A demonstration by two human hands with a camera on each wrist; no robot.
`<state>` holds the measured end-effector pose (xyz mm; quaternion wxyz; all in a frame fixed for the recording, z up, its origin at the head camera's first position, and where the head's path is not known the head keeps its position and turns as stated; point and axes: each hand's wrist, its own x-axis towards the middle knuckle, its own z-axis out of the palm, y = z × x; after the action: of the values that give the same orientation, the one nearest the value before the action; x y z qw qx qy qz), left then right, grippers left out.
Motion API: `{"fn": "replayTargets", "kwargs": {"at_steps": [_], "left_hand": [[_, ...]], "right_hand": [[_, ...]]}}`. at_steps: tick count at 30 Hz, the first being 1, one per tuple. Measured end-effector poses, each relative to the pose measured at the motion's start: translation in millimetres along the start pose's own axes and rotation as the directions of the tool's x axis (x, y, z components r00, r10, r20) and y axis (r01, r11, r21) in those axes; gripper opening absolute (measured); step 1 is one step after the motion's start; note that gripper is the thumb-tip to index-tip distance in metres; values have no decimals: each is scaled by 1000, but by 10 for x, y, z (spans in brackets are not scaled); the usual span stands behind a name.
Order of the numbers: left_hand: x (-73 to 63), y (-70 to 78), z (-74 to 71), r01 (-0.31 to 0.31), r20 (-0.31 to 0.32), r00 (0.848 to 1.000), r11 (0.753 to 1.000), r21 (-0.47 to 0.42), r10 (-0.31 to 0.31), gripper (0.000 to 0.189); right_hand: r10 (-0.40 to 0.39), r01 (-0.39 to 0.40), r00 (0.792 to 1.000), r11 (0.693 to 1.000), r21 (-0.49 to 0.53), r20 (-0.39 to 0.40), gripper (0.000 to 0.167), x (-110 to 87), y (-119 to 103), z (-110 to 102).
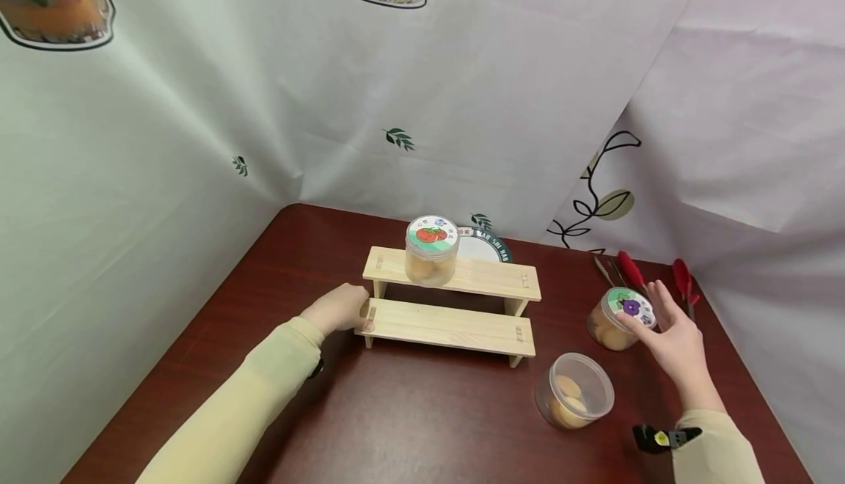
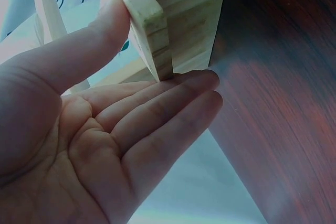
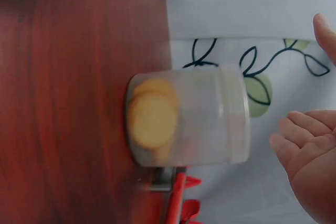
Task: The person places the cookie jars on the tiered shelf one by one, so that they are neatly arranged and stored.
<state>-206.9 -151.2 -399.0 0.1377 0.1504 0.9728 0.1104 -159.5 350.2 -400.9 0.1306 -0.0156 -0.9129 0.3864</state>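
At the left end of a two-tier wooden shelf rack [image 1: 449,324], my left hand [image 1: 338,308] holds the lower plank, thumb on one side and fingers on the other. The left wrist view shows this hand [image 2: 131,129] with its fingers nearly straight against the pale wood [image 2: 184,14]. My right hand [image 1: 680,341] is spread beside a clear jar [image 1: 610,326] whose lid carries a purple flower. In the right wrist view the hand [image 3: 315,150] stands apart from that jar [image 3: 199,119], which has round cookies [image 3: 153,119] inside.
A lidded jar with a tomato label [image 1: 430,249] stands on the upper plank. Nearer me, a lidless jar [image 1: 574,392] holds several cookies. Red-handled utensils [image 1: 630,270] lie at the back right. Behind the rack is a round white item [image 1: 485,246] with a dark lettered rim.
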Motion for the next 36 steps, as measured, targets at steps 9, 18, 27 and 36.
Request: {"fn": "replayTargets", "kwargs": {"at_steps": [9, 18, 27, 36], "left_hand": [[0, -21, 15, -2, 0, 1000, 1000, -4, 2, 29], [17, -26, 15, -9, 3, 1000, 1000, 0, 9, 30], [34, -33, 18, -19, -1, 1000, 1000, 23, 19, 30], [12, -13, 12, -4, -2, 1000, 1000, 16, 4, 30]], "right_hand": [[116, -116, 993, 993, 0, -27, 88, -12, 161, 65], [128, -127, 992, 991, 35, -10, 87, 21, 292, 112], [132, -132, 991, 991, 35, -13, 91, 56, 381, 169], [179, -179, 984, 984, 4, -16, 92, 97, 453, 204]]}}
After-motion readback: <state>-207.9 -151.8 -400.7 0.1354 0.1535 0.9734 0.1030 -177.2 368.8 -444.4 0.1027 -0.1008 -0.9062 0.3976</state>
